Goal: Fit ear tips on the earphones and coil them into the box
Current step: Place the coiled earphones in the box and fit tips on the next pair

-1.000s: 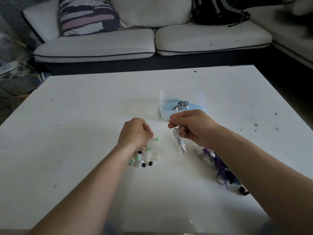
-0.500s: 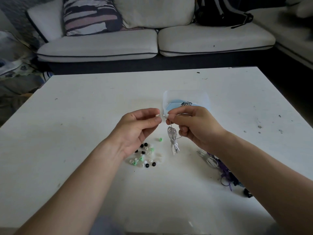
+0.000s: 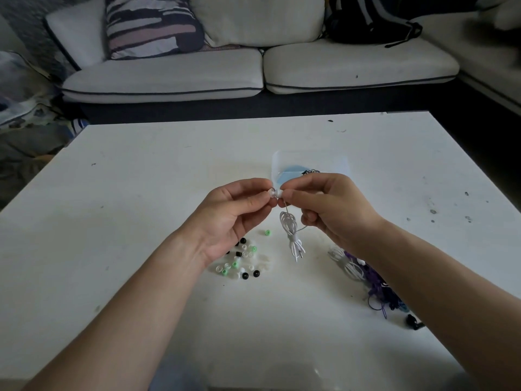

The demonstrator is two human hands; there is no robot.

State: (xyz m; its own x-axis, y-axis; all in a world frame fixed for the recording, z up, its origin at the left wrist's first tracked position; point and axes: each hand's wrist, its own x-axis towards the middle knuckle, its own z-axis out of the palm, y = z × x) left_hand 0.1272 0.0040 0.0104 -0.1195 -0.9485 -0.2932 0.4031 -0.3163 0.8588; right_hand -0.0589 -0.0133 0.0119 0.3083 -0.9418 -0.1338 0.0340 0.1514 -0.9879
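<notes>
Head view: a scuffed white table (image 3: 141, 193) stands in front of a pale sofa (image 3: 253, 74). Just nearer than the clear box (image 3: 310, 162), the left hand (image 3: 234, 218) and right hand (image 3: 332, 210) both pinch the white earphones (image 3: 290, 230) by one bud, which lies left-right. The bundled cable hangs downward, plug lowest.

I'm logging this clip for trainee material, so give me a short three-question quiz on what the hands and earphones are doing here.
1. True or false: the box stands farther from the person than the loose ear tips.
2. The white earphones hang: A bundled; B stretched straight; C in separate pieces.
3. Which hand holds them?
Key: 1 true. 2 A. 3 the right hand; the left hand pinches one ear tip.
</notes>
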